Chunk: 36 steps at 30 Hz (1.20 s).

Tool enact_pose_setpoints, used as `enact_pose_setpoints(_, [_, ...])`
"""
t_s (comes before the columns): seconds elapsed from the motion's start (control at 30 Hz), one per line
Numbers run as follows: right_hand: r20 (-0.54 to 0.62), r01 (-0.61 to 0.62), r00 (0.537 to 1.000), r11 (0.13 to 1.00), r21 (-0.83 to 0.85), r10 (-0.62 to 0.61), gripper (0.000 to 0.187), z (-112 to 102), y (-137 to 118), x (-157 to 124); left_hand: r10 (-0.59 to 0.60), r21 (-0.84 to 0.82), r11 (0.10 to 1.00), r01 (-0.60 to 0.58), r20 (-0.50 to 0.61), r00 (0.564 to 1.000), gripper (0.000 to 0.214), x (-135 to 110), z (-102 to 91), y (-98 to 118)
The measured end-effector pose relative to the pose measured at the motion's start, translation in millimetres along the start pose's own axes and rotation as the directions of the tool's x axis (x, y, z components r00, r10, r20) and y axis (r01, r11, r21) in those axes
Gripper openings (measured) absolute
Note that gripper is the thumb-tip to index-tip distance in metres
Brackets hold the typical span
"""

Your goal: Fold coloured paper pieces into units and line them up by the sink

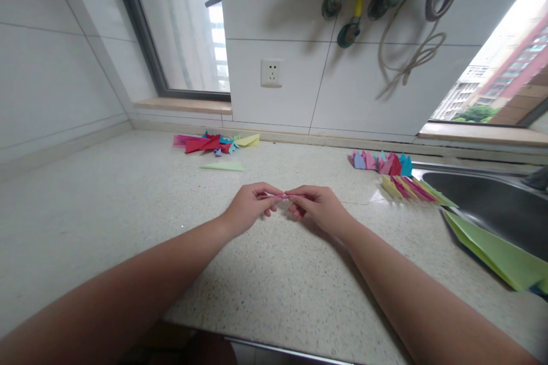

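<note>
Just above the speckled countertop (pixel 257 274), my left hand (pixel 252 205) and my right hand (pixel 319 208) meet fingertip to fingertip. Between them is a small strip of folded pink paper (pixel 283 196), pinched by thumb and forefinger on each side. Most of the paper is hidden by the fingers, so its full shape does not show. Beyond my left hand lies a flat pale green folded paper (pixel 222 166). A pile of red, pink, blue and yellow folded papers (pixel 208 144) sits behind it, near the wall.
Colourful folded paper pieces (pixel 381 163) stand in a row at the back right. Yellow and magenta folded papers (pixel 409 189) lie before them, beside the metal sink (pixel 428 168). Large green paper (pixel 492 251) rests at the far right. A socket (pixel 272 73) and pipe valves (pixel 349 33) are on the wall.
</note>
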State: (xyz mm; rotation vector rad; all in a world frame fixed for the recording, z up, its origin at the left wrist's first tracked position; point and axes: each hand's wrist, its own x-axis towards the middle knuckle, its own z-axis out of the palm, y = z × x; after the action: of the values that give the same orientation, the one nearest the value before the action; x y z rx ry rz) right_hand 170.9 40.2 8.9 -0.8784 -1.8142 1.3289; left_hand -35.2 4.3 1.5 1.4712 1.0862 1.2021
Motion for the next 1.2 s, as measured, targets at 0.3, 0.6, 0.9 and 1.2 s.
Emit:
enact_pose_setpoints(0.3, [-0.115,0.052,0.992,0.996,0.076,-0.044,0.032,4.4,-2.3,2.6,-0.031,0.051,0.998,0.032,-0.013,0.999,0.032,-3.5,4.4,4.5])
enact_pose_setpoints(0.6, [-0.114,0.072,0.991,0.995,0.069,-0.064,0.031,7.6,-6.8,1.0,0.000,-0.069,0.998,0.002,0.033,0.999,0.031,-2.5,3.1,2.7])
enact_pose_setpoints(0.9, [-0.134,0.097,0.988,0.984,0.148,-0.078,0.021,14.9,-10.1,-0.6,0.023,-0.139,0.990,-0.031,-0.057,0.998,0.019,-3.4,6.4,6.1])
enact_pose_setpoints(1.2, [-0.186,0.114,0.979,0.984,0.135,-0.088,0.015,17.9,-12.2,0.6,-0.023,-0.261,0.965,0.003,-0.073,0.997,0.020,-4.3,9.3,9.6])
